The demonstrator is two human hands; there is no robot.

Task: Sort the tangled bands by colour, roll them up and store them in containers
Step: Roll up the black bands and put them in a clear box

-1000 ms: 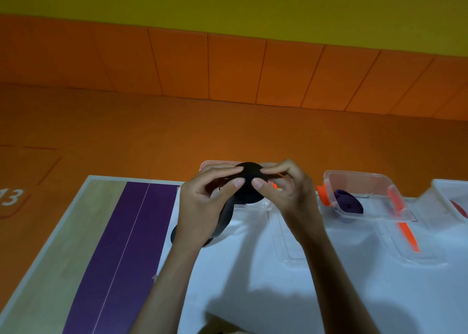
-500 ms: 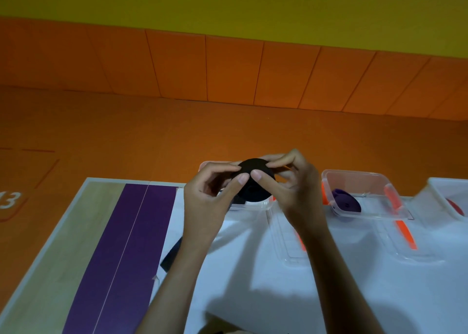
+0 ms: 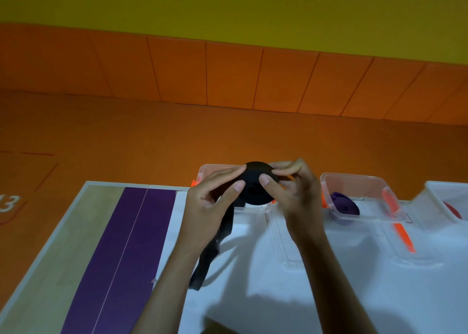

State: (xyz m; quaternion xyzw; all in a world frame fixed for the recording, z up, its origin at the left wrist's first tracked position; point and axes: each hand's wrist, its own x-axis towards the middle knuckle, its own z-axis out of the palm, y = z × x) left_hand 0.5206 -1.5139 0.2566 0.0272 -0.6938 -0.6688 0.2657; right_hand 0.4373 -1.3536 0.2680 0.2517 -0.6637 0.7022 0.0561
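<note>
Both hands hold a black band wound into a flat round roll, raised above the table. My left hand pinches the roll's left side, and my right hand grips its right side with thumb and fingers. A loose black tail hangs from the roll down past my left wrist to the white table top. Behind the roll stands a clear container, mostly hidden. To the right, a second clear container holds a rolled purple band. A red roll shows in a third container at the right edge.
Two clear lids lie on the white table top, one below my right hand and one with an orange clip. A wide purple strip runs along the table's left side. Orange floor lies beyond the table's far edge.
The roll has been turned a little between my fingers and has grown slightly. The loose black tail has come up off the table and now hangs longer along my left wrist.
</note>
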